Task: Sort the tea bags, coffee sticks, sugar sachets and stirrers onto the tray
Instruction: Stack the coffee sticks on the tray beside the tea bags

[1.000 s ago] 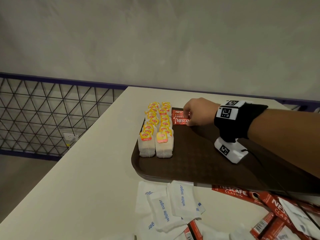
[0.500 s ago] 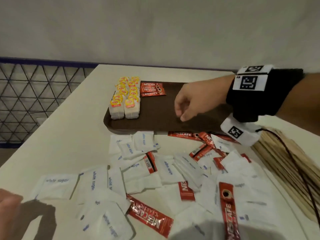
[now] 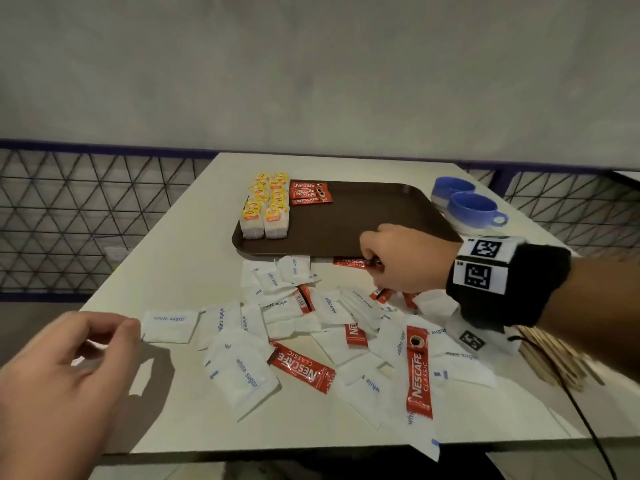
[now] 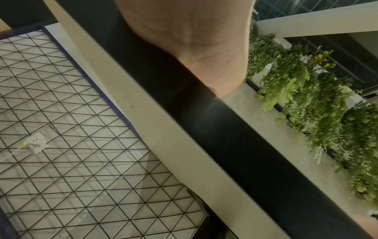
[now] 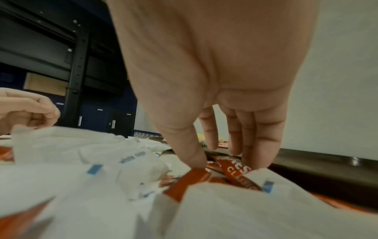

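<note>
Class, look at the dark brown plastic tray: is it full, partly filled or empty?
Partly filled. The dark brown plastic tray holds two rows of yellow-tagged tea bags and some red coffee sticks at its far left; the rest lies bare.

The right hand (image 3: 403, 259) is off the brown tray (image 3: 374, 216), where a second ago it sat at the far left corner beside the coffee sticks laid there (image 3: 310, 192). It now reaches down past the tray's near edge into the loose pile on the table (image 3: 194, 209), thumb and fingers (image 5: 261, 145) touching a red coffee stick (image 3: 353, 262) lying against that edge. The left hand (image 3: 69, 355), out of sight a second ago, now hovers over the table's near left corner, fingers loosely curled, just beside a white sugar sachet (image 3: 169, 325).
</note>
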Available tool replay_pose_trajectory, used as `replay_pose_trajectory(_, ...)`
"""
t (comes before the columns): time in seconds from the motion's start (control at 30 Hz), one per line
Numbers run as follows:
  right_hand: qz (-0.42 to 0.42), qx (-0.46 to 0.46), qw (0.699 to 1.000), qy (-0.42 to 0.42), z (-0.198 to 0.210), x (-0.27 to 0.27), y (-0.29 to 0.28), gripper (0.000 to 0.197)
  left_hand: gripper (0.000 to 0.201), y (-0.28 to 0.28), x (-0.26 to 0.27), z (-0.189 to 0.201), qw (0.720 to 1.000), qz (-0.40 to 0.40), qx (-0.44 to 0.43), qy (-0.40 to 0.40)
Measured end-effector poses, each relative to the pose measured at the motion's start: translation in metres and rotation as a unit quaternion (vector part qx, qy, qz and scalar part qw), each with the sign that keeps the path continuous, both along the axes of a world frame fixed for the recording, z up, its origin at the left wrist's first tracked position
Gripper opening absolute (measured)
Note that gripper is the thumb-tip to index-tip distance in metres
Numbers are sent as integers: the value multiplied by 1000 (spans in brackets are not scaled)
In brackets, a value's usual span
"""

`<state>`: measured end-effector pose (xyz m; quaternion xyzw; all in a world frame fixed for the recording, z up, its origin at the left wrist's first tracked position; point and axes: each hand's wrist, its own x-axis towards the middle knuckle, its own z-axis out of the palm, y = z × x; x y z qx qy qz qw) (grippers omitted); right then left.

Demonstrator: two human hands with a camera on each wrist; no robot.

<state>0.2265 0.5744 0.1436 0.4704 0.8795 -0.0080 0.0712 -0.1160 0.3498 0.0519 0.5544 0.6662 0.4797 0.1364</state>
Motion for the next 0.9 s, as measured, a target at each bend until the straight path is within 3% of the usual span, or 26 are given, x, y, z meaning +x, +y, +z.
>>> replay_pose_trajectory(0.1,-3,-27,1000,-15,1,-3,-6,7,11,10,6,-2,998,37,53,17)
replay_pose_trajectory(0.3,22,-80,995,-51,7,-12,-17,10,14,15,9,-5,994,52,88,-35)
replay_pose_trajectory(0.43,12,-107,994,-22,25,-11,-19,31,17,12,14,-1,991,65,105,-44)
replay_pose_trajectory(0.63,-84,-102,991,3,15,-15,-4,40,36,11,17,2,993,57,99,-21)
replay_pose_trajectory(0.73,-104,-68,992,2,2,-28,-6,30,36,8,22,6,994,65,87,-6)
replay_pose_trajectory(0.8,-98,-52,994,-5,0,-36,-7,19,12,10,27,6,990,109,81,26)
replay_pose_trajectory(0.9,-99,-79,992,12,8,-40,-8,17,28,13,36,9,977,184,95,48)
